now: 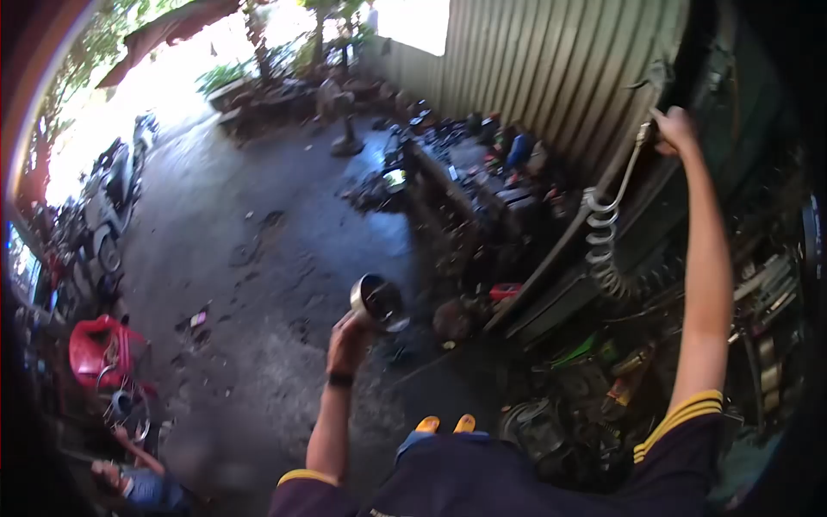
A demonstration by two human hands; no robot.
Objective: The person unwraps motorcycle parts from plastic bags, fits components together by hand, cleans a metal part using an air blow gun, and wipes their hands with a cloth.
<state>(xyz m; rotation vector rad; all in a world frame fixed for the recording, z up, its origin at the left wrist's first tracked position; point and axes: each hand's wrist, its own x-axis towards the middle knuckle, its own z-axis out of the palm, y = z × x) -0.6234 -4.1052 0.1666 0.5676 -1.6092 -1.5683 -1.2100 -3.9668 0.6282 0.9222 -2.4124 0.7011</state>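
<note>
My left hand [349, 340], with a dark band [341, 379] around its wrist, is closed on a round, silver metal part with a deep, dark hollow [360, 295]. I hold it out in front of me, above the grey concrete floor [276, 224], its open side tilted so that I see into the hollow. My right hand [676, 131] is raised well apart from it, far off to the right, with the arm stretched out. The fingers are bent at the silver metal fitting [643, 132] on the upper end of a pale, spiral-coiled hose [602, 237]; I cannot tell whether they are closed around it. The hose runs down straight from that fitting, then hangs in loops to the left of my right forearm, near the ribbed metal wall [525, 65].

Below the silver part, my two yellow shoes [428, 424] show on the floor. To my right lies a crowded heap of dark metal parts [538, 426], and a small red object [504, 291] sits between it and the far clutter, where something bright blue [519, 150] stands out. At the near left a person in blue [148, 488] reaches a hand towards a thin wheel rim [140, 418], just beside a red plastic chair [93, 351]
</note>
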